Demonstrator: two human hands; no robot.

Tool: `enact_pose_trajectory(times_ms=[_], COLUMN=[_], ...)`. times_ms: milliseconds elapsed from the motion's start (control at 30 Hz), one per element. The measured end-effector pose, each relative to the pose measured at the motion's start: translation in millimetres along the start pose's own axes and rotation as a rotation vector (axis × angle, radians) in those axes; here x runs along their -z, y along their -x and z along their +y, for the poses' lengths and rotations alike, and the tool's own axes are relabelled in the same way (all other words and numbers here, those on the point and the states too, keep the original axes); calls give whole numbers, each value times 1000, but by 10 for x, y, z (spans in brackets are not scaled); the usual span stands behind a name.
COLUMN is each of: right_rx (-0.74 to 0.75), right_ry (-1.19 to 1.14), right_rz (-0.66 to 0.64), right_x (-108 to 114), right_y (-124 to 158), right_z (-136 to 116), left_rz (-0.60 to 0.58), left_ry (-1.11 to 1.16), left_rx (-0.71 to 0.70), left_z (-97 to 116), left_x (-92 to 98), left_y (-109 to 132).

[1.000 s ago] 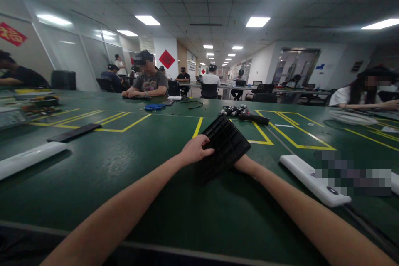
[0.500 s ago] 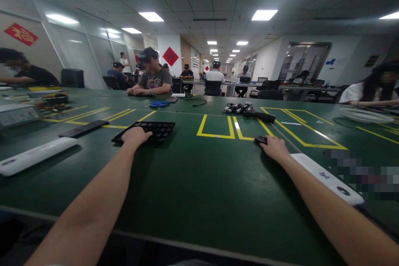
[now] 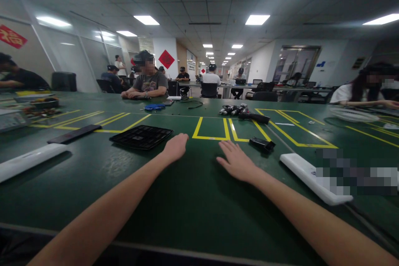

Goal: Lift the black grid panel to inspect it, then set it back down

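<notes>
My left hand (image 3: pixel 176 148) is over the green table, just right of a black gridded plastic tray (image 3: pixel 141 137) and apart from it. Its fingers point forward and look loosely stretched, with nothing visible in them. Across from it, my right hand (image 3: pixel 236 161) has its fingers spread, palm down, and holds nothing. A small black box-shaped piece (image 3: pixel 262 144) lies on the table to the right of that hand, not touched. The tray lies flat on the table (image 3: pixel 193 199).
A long white device (image 3: pixel 29 161) and a dark bar (image 3: pixel 75 133) lie to the left. On the right is another white device (image 3: pixel 311 176) with a cable. Farther back are metal parts (image 3: pixel 233 110), a black handle-like piece (image 3: pixel 255 117), blue items (image 3: pixel 155 107) and yellow tape outlines. Several people sit around.
My left hand has come off the black tray and moved right. My right hand has let go of the small black piece and moved left, so both hands are closer together. The camera view has shifted slightly.
</notes>
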State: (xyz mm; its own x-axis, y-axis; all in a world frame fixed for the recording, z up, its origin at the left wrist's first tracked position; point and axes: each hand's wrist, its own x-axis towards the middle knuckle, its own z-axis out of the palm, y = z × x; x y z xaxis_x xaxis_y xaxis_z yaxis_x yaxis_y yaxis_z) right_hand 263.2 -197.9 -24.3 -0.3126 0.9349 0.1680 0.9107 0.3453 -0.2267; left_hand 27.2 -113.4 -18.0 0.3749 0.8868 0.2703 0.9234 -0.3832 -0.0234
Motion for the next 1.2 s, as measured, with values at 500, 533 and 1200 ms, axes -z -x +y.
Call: enact_pose_trajectory(times_ms=[500, 533, 1200], right_rx=[138, 94, -472], right_ry=[53, 109, 429], right_rz=[20, 94, 185], right_x=[43, 82, -19], right_y=[-53, -75, -45], right_z=[104, 189, 1018], left_rz=[146, 105, -110], left_ry=[25, 39, 354], left_rx=[-381, -464, 253], left_z=[536, 620, -87], left_x=[42, 61, -7], left_y=[236, 284, 16])
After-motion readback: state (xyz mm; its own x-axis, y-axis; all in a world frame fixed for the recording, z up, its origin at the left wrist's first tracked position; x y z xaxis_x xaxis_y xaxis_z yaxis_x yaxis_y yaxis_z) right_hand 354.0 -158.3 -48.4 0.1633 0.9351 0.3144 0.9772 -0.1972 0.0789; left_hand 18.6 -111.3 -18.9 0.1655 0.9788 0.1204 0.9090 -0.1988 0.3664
